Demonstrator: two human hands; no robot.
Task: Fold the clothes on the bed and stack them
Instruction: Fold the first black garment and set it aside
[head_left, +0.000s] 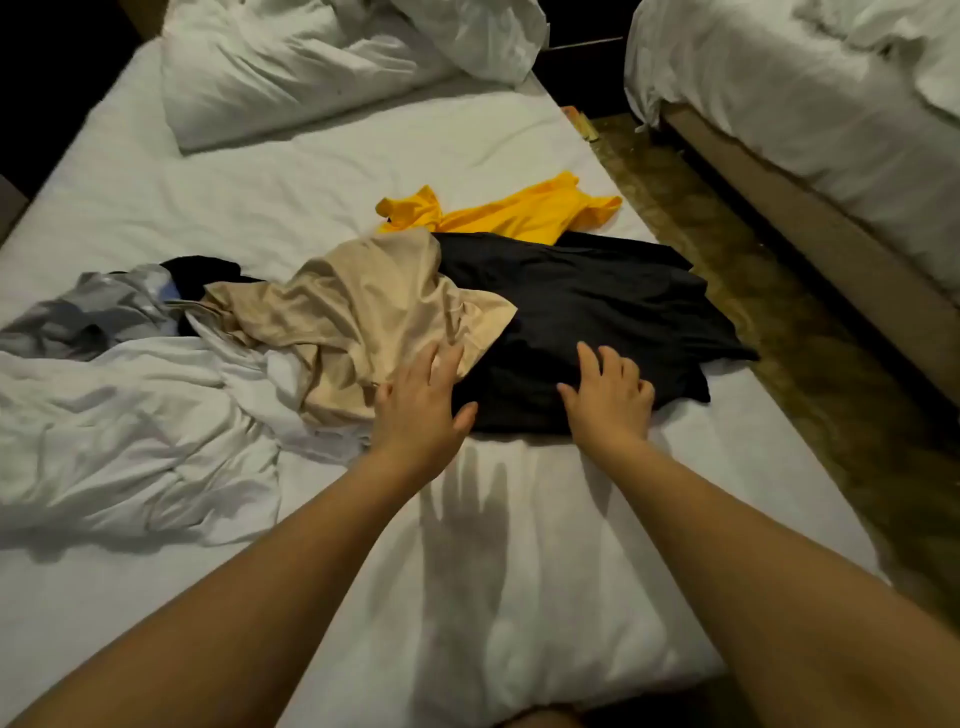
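A black garment (587, 306) lies spread near the right edge of the white bed (291, 218). My right hand (608, 397) rests on its near hem, fingers slightly bent, touching the cloth. My left hand (421, 405) lies flat with spread fingers where a crumpled beige garment (363, 306) overlaps the black one. A yellow garment (524, 210) lies behind the black one. A grey garment (88, 312) and another dark piece (202, 275) sit bunched at the left.
A rumpled white sheet (124, 441) lies at the near left. Pillows and a duvet (291, 62) are piled at the head of the bed. A brownish floor strip (810, 374) separates this bed from a second bed (810, 98) on the right.
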